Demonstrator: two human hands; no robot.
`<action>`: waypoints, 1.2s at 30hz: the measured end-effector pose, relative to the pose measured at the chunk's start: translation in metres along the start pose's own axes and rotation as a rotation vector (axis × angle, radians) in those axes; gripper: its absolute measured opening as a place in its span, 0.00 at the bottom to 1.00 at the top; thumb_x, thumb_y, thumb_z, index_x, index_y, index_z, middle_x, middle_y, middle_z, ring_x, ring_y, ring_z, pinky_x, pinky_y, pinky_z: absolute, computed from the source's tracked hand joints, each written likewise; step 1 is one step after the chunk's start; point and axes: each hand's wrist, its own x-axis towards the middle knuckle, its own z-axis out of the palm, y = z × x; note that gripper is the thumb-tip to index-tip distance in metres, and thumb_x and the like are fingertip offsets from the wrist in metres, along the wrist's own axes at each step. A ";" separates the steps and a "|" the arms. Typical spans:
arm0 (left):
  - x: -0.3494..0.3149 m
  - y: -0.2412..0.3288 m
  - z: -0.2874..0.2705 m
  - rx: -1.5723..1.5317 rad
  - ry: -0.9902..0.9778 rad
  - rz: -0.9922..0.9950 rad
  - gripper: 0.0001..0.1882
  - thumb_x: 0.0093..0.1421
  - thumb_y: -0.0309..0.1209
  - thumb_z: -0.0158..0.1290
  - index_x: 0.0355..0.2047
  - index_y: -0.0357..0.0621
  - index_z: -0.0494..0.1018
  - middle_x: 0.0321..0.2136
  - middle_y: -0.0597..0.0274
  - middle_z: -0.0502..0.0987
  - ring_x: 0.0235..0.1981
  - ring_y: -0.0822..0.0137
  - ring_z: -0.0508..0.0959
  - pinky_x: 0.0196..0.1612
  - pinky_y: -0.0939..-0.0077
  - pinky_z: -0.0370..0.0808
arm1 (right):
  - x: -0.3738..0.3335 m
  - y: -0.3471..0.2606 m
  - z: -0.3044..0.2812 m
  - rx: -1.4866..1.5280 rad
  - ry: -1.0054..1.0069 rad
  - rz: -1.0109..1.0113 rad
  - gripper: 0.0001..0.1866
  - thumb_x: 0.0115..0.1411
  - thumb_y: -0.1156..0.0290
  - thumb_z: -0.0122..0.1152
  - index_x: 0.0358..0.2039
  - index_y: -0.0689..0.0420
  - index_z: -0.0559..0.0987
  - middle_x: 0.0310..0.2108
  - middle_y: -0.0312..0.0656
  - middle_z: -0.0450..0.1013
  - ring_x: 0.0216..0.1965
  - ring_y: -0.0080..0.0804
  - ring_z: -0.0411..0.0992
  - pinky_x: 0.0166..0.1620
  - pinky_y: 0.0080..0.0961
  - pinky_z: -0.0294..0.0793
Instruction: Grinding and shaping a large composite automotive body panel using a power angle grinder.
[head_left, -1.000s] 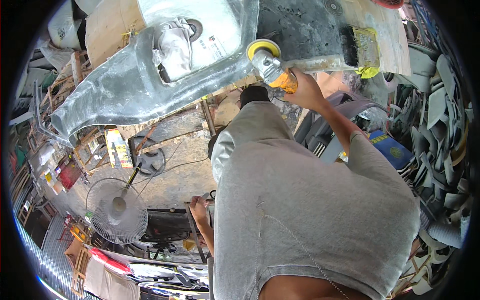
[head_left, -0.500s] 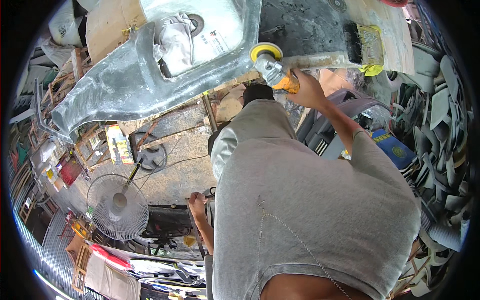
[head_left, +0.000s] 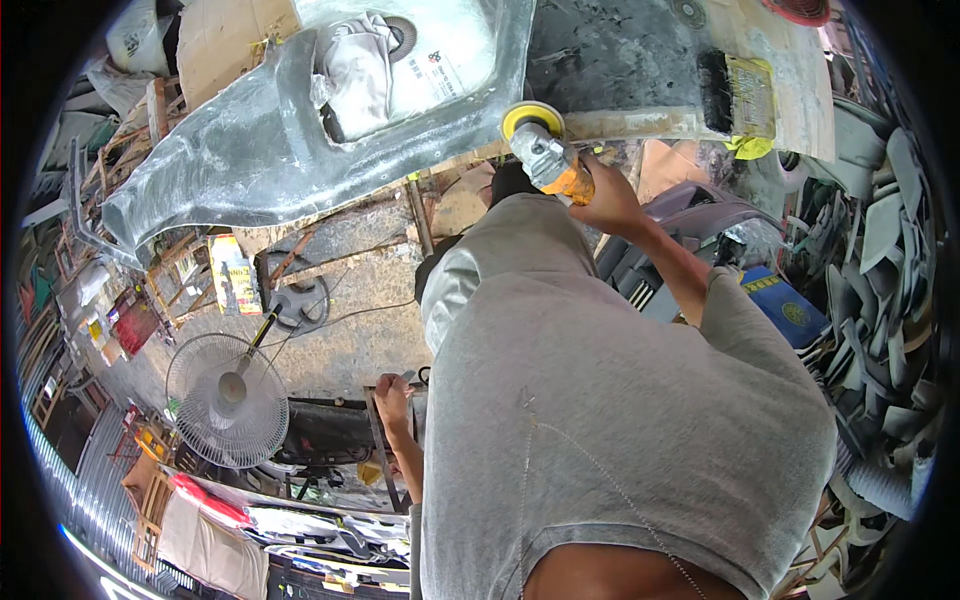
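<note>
My right hand [head_left: 612,203] is closed round the orange body of an angle grinder [head_left: 548,163] with a round yellow-backed pad. The pad is at the near right corner of a large grey moulded panel [head_left: 235,165]; whether it touches the panel I cannot tell. My left hand [head_left: 393,400] is down at my left side with fingers curled, beside a thin dark bar. A small light-coloured bit shows at its fingertips, too small to name. On the panel's white inner area lie a crumpled pale cloth [head_left: 358,82] and a round abrasive disc [head_left: 402,40].
A dark board [head_left: 620,65] adjoins the panel on the right, with a black-and-yellow block [head_left: 748,95] at its far end. A standing fan [head_left: 228,400] is to my left, near a yellow carton [head_left: 236,275]. Stacked grey parts [head_left: 880,240] line the right side.
My right hand has drawn the grinder slightly back toward me along the panel's corner. The whole view has shifted a little. My left hand stays low at my side.
</note>
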 end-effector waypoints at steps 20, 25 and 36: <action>0.004 -0.012 -0.004 0.023 0.007 0.002 0.07 0.56 0.28 0.54 0.25 0.38 0.71 0.20 0.66 0.71 0.21 0.74 0.70 0.28 0.77 0.69 | 0.003 -0.015 0.007 -0.082 -0.028 0.014 0.34 0.41 0.62 0.67 0.50 0.62 0.70 0.39 0.58 0.76 0.45 0.60 0.73 0.46 0.46 0.73; 0.012 -0.025 -0.011 -0.109 -0.008 0.008 0.07 0.54 0.28 0.57 0.25 0.38 0.71 0.20 0.67 0.72 0.20 0.75 0.69 0.27 0.78 0.66 | 0.007 -0.005 0.006 -0.013 0.048 0.011 0.34 0.42 0.65 0.67 0.51 0.61 0.71 0.40 0.59 0.76 0.45 0.60 0.73 0.47 0.46 0.73; -0.006 -0.001 -0.004 0.089 0.020 0.081 0.07 0.55 0.27 0.52 0.28 0.34 0.72 0.21 0.63 0.73 0.23 0.71 0.73 0.28 0.75 0.71 | 0.010 -0.016 0.011 0.036 -0.006 0.043 0.36 0.42 0.66 0.67 0.54 0.63 0.70 0.41 0.60 0.76 0.46 0.60 0.73 0.49 0.44 0.72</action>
